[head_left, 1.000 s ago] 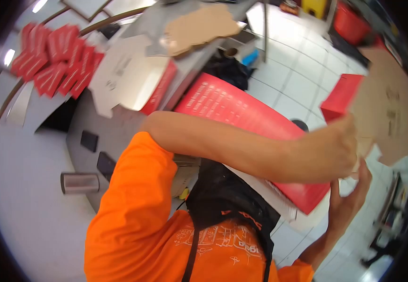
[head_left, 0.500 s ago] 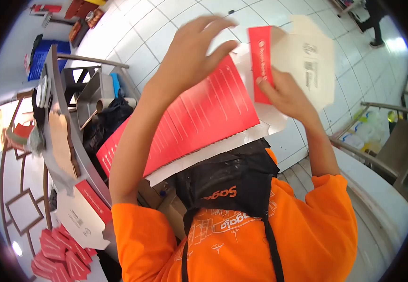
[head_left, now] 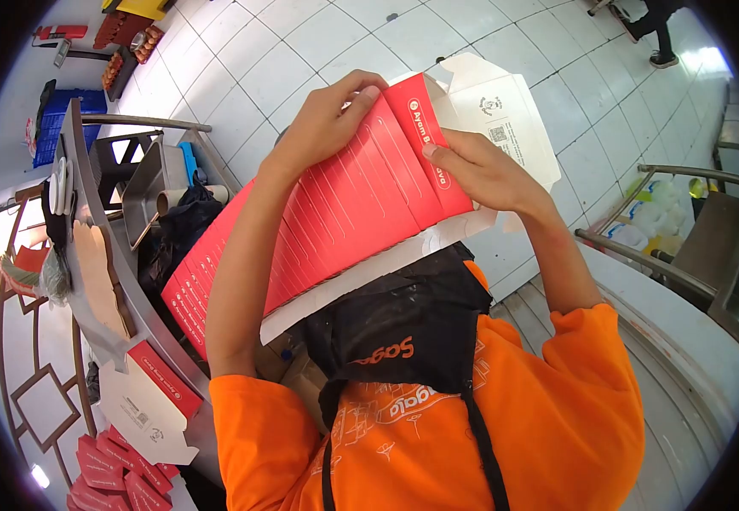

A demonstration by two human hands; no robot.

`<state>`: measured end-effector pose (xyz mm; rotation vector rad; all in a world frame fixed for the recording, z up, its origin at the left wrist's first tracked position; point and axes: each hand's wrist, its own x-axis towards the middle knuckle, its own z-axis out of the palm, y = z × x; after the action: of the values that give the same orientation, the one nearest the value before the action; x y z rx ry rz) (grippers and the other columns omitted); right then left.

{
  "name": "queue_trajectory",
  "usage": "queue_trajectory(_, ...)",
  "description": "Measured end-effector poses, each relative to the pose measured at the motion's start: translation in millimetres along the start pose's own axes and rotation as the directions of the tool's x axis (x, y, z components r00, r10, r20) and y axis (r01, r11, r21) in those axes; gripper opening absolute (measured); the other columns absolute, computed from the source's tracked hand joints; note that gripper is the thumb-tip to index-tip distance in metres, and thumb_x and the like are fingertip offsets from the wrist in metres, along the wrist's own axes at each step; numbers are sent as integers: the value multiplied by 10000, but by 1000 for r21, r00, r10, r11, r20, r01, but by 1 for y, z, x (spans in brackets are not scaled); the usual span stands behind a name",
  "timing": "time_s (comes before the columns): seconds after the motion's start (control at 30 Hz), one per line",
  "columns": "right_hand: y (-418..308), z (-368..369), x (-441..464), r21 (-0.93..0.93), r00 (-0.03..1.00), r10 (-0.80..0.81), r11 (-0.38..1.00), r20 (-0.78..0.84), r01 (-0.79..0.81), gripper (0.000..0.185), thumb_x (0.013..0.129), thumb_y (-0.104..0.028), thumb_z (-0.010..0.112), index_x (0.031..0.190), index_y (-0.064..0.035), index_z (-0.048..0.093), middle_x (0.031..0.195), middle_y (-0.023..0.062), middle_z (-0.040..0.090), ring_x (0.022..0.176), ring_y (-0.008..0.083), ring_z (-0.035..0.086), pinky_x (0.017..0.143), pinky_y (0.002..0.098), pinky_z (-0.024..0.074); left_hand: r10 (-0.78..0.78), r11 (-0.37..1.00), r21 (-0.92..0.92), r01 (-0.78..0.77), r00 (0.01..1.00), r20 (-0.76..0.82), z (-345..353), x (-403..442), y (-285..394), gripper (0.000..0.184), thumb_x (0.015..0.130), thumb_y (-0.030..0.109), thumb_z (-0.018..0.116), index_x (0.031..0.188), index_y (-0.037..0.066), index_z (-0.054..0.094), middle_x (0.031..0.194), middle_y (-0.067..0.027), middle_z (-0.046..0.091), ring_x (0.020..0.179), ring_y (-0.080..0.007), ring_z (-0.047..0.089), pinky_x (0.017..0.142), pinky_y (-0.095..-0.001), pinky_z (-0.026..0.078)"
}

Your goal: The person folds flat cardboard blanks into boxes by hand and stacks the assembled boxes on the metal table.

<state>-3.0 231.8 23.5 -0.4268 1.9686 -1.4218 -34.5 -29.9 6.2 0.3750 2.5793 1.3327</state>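
A long overlapping stack of flat red cardboard food boxes [head_left: 344,204] lies at a slant across my front, the edges showing as narrow red strips. My left hand [head_left: 333,117] grips the stack's far edge, thumb on top and fingers curled over the rim. In my right hand [head_left: 490,173] is one flat food box [head_left: 416,119] with a red lettered panel and a white printed flap [head_left: 506,115]. My thumb presses on the red panel while the other fingers are partly hidden. This box lies against the right end of the stack.
On the left, a metal table [head_left: 161,315] carries another flat box [head_left: 143,400] and brown cardboard [head_left: 101,281]. Small red folded pieces [head_left: 118,473] lie at lower left. A metal tray [head_left: 152,192] and black plastic bag [head_left: 190,226] stand nearby. Another person's leg [head_left: 661,38] shows at upper right.
My left hand has come down from above the stack onto its far edge. My right hand has brought its food box leftward against the stack's end.
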Motion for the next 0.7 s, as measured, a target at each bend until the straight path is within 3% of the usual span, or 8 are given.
queue_trajectory(0.07,-3,4,-2,-90,998,-14,996,-68,8,373,1079,-292,448,1160,17,641,976,214,738,893,361,707,849,450,529,-4,1000,17,4,1000,10,-2,2,-6,332,1117,282,527,1310,44,656,1310,-118,718,1167,-246,689,1053,-394,522)
queue_trajectory(0.17,-14,6,-3,-207,996,53,976,-72,-67,361,1037,-267,441,1089,27,643,887,231,725,836,391,702,807,465,531,125,992,-27,-125,992,14,0,3,-7,341,1121,288,522,1332,50,645,1367,-113,695,1195,-235,674,1064,-392,515)
queue_trajectory(0.27,-11,7,-2,-174,995,-12,985,-96,-4,369,1019,-271,433,1011,38,634,826,248,706,781,421,687,769,486,527,-52,999,13,52,997,65,1,3,-3,352,1125,300,505,1348,56,628,1399,-126,675,1198,-250,673,1059,-391,513)
queue_trajectory(0.37,-10,1,-1,-100,998,5,995,-65,-12,361,1012,-266,439,977,40,628,843,271,704,779,452,673,758,503,522,7,987,163,-2,1000,-30,9,3,-1,347,1127,306,480,1330,61,616,1348,-137,690,1175,-294,687,1029,-395,526)
queue_trajectory(0.47,-6,2,0,-178,997,-4,984,-75,-9,361,1007,-265,443,969,42,630,843,269,703,772,442,671,756,487,526,139,951,293,-100,984,-116,16,-2,2,321,1120,300,466,1289,78,624,1296,-145,694,1126,-347,691,974,-415,546)
queue_trajectory(0.57,-16,3,0,-288,997,17,957,-74,-38,351,999,-257,458,958,47,629,814,260,694,752,420,665,753,467,533,130,939,335,-81,984,-124,17,-6,11,290,1110,282,473,1271,97,627,1268,-142,695,1081,-369,691,938,-437,553)
queue_trajectory(0.7,-14,-4,5,-241,998,-17,970,62,31,330,1007,-245,487,1009,45,645,822,218,695,753,336,675,740,432,543,121,933,356,-61,981,-150,18,-10,13,297,1107,303,472,1276,116,628,1231,-154,711,1031,-382,701,914,-448,554)
